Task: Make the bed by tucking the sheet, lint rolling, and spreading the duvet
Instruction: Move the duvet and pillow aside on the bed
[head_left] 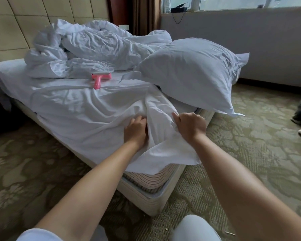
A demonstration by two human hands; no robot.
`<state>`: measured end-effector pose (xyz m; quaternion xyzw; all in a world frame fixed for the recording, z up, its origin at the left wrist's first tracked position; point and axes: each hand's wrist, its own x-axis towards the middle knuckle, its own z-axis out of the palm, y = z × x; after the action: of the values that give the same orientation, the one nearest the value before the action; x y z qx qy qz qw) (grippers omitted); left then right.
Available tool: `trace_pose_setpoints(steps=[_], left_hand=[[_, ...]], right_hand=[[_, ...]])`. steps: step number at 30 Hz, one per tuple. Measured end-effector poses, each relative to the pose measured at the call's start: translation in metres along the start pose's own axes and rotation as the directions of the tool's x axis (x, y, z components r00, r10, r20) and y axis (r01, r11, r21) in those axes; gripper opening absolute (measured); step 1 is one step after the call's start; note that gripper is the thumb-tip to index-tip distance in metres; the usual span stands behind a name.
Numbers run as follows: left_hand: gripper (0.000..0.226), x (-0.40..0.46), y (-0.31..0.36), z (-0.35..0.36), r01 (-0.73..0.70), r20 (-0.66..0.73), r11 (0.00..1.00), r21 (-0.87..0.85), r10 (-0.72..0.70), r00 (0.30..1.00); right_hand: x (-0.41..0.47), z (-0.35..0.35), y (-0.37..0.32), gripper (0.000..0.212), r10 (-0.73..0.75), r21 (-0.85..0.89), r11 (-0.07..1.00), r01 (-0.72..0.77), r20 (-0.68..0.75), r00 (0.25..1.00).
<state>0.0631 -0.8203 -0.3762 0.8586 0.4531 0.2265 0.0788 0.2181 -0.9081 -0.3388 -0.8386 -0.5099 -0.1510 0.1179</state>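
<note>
Covering the mattress (151,178), rumpled sheet (73,108), patterned carpet (250,136)

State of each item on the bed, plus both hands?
sheet: untucked, bunched at the near corner
duvet: crumpled in a heap
pillow: overhanging the bed edge
lint roller: lying unused
left hand: gripping sheet
right hand: gripping sheet

Both hands at mattress (146,178) corner. Left hand (135,130) presses into white sheet (80,110); right hand (189,126) grips a bunched fold just beside it. Pink lint roller (100,80) beyond the left hand; pillow (193,73) beyond the right.
</note>
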Motion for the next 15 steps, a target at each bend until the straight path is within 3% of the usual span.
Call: trace_pose_setpoints(steps=[13, 15], left_hand=[[0.022, -0.003, -0.0003, 0.0093, -0.054, -0.076, 0.998, -0.042, 0.051, 0.996], [0.023, -0.0033, -0.0005, 0.0091, -0.054, -0.087, 0.998, -0.043, 0.051, 0.995]], right_hand=[[0.004, 0.0012, 0.0022, 0.056, -0.039, -0.082, 0.996, 0.039, 0.004, 0.999], [0.0077, -0.0014, 0.0072, 0.056, 0.02, -0.073, 0.997, -0.023, -0.041, 0.999]])
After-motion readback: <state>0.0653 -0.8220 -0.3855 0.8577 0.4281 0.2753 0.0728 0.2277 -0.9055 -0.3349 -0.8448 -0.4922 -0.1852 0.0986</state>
